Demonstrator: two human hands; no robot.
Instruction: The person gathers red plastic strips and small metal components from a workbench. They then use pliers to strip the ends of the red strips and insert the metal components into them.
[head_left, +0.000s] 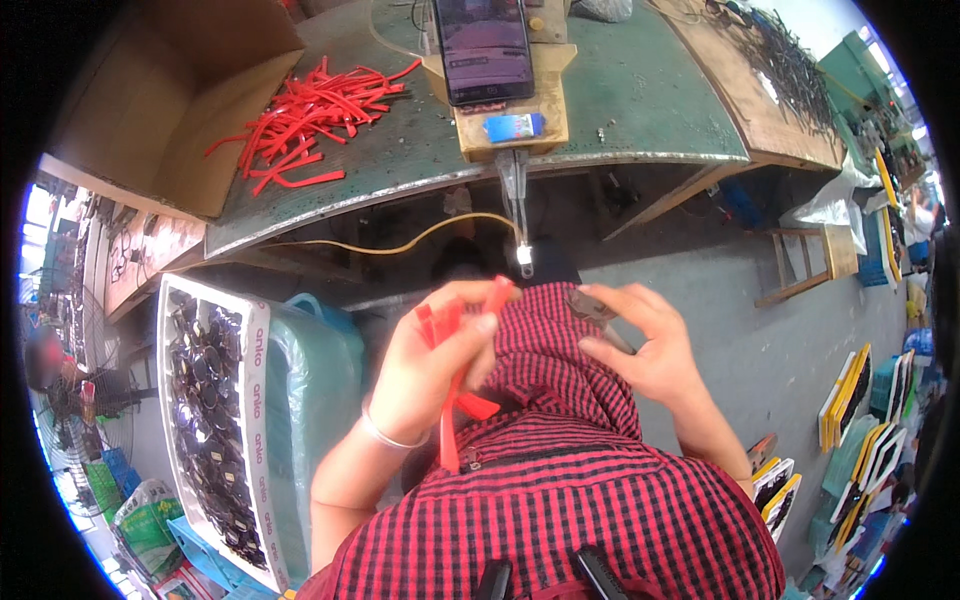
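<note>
In my left hand (440, 345), closed in front of my lap, are several red eyeglass temples (450, 435), some sticking up past the thumb and others hanging below the palm. My right hand (645, 345) is closed around a small dark metal hand tool (590, 307), perhaps nippers; the fingers cover much of it. The two hands are apart, over a red and black checked garment (560, 345). Ahead of them a narrow metal arm (513, 190) juts from the bench edge, with a bright light at its tip. A heap of red temples (310, 115) lies on the green bench.
A cardboard box (150, 110) stands left of the heap on the green bench (640, 100). A phone (483, 50) and blue packet (514, 127) rest on the yellowish machine (550, 95). At left, a white-edged box (255, 430) holds dark glasses. A wooden stool (840, 252) stands at right.
</note>
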